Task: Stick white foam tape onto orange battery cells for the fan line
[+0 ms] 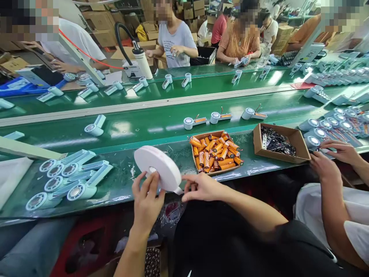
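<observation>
A large white roll of tape (pixel 161 165) is held up over the near edge of the green bench. My left hand (pixel 148 196) grips it at the core, fingers on its near face and around the hub. At the roll's lower right a short loose tape end (pixel 178 190) sticks out, and my right hand (pixel 201 187) pinches at it with thumb and fingers. Just beyond my right hand stands a cardboard box (pixel 215 173) full of orange wrapped battery cells (pixel 219 152). Left of the roll lie several light blue handheld fan bodies (pixel 80 190).
Green conveyor belts (pixel 144 129) run across, carrying spaced fan bodies (pixel 188 123). A carton (pixel 296 150) of black parts stands to the right. Beside me a co-worker's hands (pixel 328 163) handle a fan near many others. Other people work across the line. A metal post (pixel 31 148) slants at left.
</observation>
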{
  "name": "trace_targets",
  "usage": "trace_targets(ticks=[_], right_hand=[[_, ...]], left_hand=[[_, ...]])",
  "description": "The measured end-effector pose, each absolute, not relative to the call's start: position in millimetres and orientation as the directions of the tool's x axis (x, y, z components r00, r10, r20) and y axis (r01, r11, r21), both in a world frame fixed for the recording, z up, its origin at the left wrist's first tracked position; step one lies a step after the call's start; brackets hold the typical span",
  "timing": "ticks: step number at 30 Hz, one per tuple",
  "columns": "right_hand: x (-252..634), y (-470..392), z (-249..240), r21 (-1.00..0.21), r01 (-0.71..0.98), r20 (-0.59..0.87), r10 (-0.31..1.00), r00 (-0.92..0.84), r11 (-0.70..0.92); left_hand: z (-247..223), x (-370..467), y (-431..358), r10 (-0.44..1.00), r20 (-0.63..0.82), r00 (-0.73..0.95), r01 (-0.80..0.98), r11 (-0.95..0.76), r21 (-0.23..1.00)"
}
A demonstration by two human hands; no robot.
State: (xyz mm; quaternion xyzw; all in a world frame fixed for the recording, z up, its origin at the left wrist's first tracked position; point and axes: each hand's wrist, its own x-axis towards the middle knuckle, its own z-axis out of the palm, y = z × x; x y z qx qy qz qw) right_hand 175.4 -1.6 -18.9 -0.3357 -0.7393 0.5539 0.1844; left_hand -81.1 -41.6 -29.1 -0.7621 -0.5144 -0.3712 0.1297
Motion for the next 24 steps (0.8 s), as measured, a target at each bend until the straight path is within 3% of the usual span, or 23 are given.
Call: trace_targets(ticks=[2,6,8,10,12,14,16,18,20,22,24], right_hand=[[167.1,0.0,-13.8,-0.918,0.308,-0.075,0.654,-0.753,0.25],[160.2,-8.3,-13.9,-0.851,0.362,-0.163,0.464,-0.871,0.381],[168.4,2.0,-5.9,-0.845,0.357,-0.15,0.465,-0.873,0.399],[180.7,28.0,8.2,-0.8,0.43,-0.057,0.661,-0.748,0.418],[191.1,64.0,21.1,-0.662,0.632,0.063,0.87,-0.489,0.404],[196.8,99.9,25.1,-0.472,0.804,0.109,0.929,-0.353,0.361],[198.7,127.5,19.1,-0.369,0.853,0.096,0.928,-0.359,0.368],[200.0,143.6,8.6,-0.434,0.804,0.119,0.91,-0.397,0.407],[203.2,148.6,1.4,-0.637,0.657,0.193,0.909,-0.37,0.402],[208.5,143.1,2.1,-0.858,0.388,0.244,0.931,-0.271,0.337],[213.9,127.4,10.1,-0.958,0.108,0.241,0.95,-0.198,0.265]], left_hand=[[-29.7,-75.6,-44.1,0.696,0.703,0.148,0.882,-0.414,0.225],[-43.5,-74.8,-53.4,0.85,0.501,-0.162,0.717,-0.248,0.652],[-53.4,-77.4,-59.0,0.901,0.387,-0.198,0.625,-0.189,0.758],[-60.8,-78.4,-63.1,0.913,0.363,-0.189,0.635,-0.168,0.754],[-64.0,-75.9,-64.5,0.909,0.386,-0.155,0.694,-0.178,0.698],[-63.4,-69.7,-63.0,0.901,0.422,-0.1,0.752,-0.21,0.625],[-61.6,-61.6,-59.9,0.89,0.454,-0.04,0.79,-0.25,0.56],[-60.4,-54.6,-56.8,0.879,0.476,0.004,0.811,-0.281,0.513],[-60.4,-50.7,-55.1,0.871,0.49,0.029,0.823,-0.299,0.482],[-60.2,-50.1,-54.9,0.861,0.506,0.049,0.836,-0.313,0.451],[-58.3,-51.0,-55.8,0.842,0.534,0.079,0.857,-0.331,0.395]])
